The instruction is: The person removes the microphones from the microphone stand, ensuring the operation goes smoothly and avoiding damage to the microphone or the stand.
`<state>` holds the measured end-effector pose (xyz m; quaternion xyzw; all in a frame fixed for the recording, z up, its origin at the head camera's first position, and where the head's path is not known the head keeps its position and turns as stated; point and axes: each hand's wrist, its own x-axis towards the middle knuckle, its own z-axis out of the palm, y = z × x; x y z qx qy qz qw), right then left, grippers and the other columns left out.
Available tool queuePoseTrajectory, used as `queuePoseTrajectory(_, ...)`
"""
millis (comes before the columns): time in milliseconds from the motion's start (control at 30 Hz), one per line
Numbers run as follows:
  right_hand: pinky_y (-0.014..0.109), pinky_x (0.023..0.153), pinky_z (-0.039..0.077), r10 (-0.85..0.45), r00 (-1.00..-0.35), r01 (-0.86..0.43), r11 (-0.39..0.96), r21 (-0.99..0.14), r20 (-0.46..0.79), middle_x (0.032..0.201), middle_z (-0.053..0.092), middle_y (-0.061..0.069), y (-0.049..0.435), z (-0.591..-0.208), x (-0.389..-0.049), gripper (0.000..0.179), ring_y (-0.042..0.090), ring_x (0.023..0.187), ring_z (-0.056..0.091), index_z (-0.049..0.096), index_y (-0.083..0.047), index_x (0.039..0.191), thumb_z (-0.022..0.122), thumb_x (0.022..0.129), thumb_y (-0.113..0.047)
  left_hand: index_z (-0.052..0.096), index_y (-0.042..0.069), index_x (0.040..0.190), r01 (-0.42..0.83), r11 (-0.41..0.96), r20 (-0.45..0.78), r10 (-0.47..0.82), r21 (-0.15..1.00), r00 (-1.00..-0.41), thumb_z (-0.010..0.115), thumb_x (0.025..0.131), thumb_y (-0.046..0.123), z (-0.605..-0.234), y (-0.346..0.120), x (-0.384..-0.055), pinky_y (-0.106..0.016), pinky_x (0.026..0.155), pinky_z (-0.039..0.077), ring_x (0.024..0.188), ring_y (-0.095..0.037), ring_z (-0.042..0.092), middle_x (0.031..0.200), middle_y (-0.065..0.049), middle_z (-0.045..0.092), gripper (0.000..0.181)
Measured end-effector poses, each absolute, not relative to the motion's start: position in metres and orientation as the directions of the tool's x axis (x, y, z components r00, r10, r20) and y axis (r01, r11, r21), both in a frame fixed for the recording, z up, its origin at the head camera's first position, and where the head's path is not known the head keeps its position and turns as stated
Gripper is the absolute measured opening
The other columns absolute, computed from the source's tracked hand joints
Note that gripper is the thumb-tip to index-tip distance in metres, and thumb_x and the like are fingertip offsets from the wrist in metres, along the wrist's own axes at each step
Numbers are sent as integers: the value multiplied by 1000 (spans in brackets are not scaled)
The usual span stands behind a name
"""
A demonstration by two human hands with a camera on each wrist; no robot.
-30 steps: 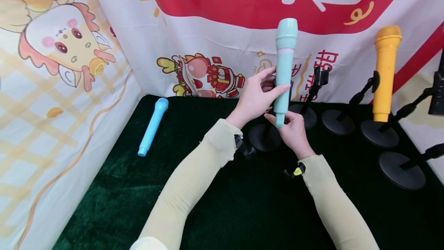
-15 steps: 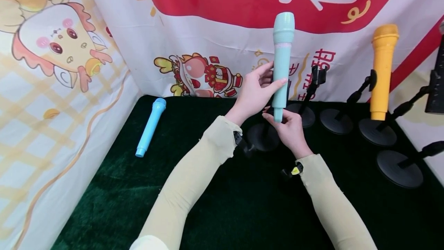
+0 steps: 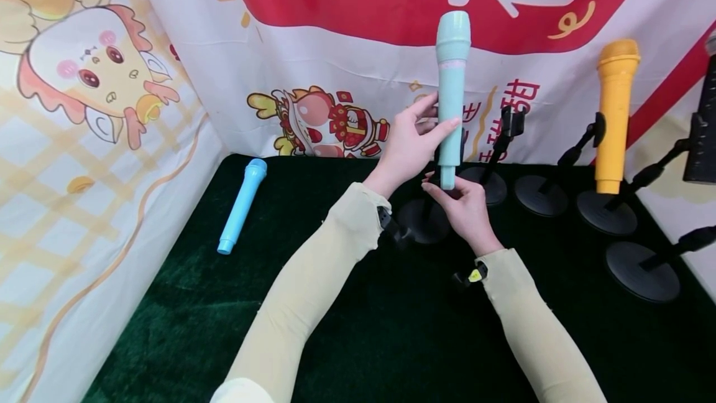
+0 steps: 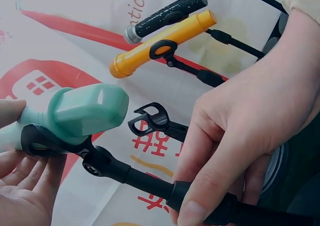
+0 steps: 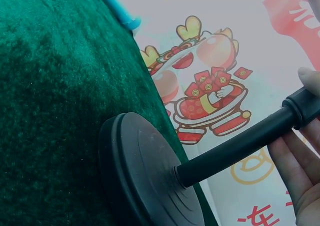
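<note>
A mint-green microphone (image 3: 452, 89) stands nearly upright in the head view, held between the thumb and fingers of my left hand (image 3: 404, 145). The left wrist view shows its lower body seated in the black clip (image 4: 42, 142) of a microphone stand. Lower down, my right hand (image 3: 465, 209) grips the stand's black pole (image 5: 235, 148) at its collar (image 4: 180, 195). The stand's round base (image 3: 423, 221) rests on the dark green cloth, partly hidden by the left wrist's strap. The microphone hides much of the pole from the head camera.
A blue microphone (image 3: 242, 207) lies on the green cloth (image 3: 184, 316) at left. On the right, a yellow microphone (image 3: 617, 114) and a black one (image 3: 702, 123) sit in stands. Several other stands, one with a bare clip (image 3: 512, 122), line that side. A printed banner (image 3: 335, 61) hangs behind.
The mint-green microphone and my left hand have risen slightly in the head view and shifted a little left. My right hand keeps its grip on the pole.
</note>
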<state>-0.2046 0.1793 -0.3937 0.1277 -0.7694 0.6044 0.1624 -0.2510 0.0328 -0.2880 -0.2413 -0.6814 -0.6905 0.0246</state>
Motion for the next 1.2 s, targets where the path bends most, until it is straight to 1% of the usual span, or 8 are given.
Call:
queuePoseTrajectory(233, 25, 87, 54, -7, -920, -384, 222, -896, 393, 107, 74, 11, 180, -395, -205, 23, 16, 97, 70, 75, 4, 109, 75, 95, -14, 57, 7, 145, 416, -89, 425, 220, 905, -878, 77, 94, 17, -289, 35, -254, -23, 89, 54, 100, -11, 69, 117, -5, 69, 56)
queuePoseTrajectory(467, 24, 87, 54, -2, -918, -386, 231, -893, 397, 108, 74, 11, 179, -394, -204, 21, 19, 97, 71, 76, 3, 109, 75, 95, -13, 58, 6, 143, 412, -111, 426, 194, 905, -884, 78, 93, 16, -286, 38, -256, -23, 88, 55, 99, -13, 69, 115, -4, 68, 56)
queuePoseTrajectory(800, 24, 86, 54, -12, -919, -385, 246, -890, 394, 106, 74, 11, 179, -393, -203, 22, 14, 94, 71, 76, 3, 109, 75, 95, -14, 56, 10, 146, 376, -95, 388, 234, 922, -892, 80, 91, 17, -287, 34, -257, -23, 90, 53, 105, -13, 65, 121, -3, 66, 60)
queuePoseTrajectory(967, 24, 85, 55, -10, -916, -392, 239, -888, 402, 105, 74, 12, 179, -395, -203, 22, 18, 94, 72, 76, 3, 109, 76, 95, -14, 56, 10, 146, 360, -83, 369, 252, 929, -894, 83, 88, 17, -289, 30, -255, -23, 89, 54, 103, -13, 66, 121, -2, 67, 64)
queuePoseTrajectory(1200, 23, 83, 55, -5, -910, -403, 242, -883, 415, 104, 74, 14, 179, -395, -204, 22, 14, 91, 71, 76, 4, 109, 76, 94, -13, 57, 10, 144, 390, -65, 392, 264, 919, -881, 85, 86, 16, -290, 27, -251, -23, 90, 54, 101, -13, 67, 119, -2, 68, 65)
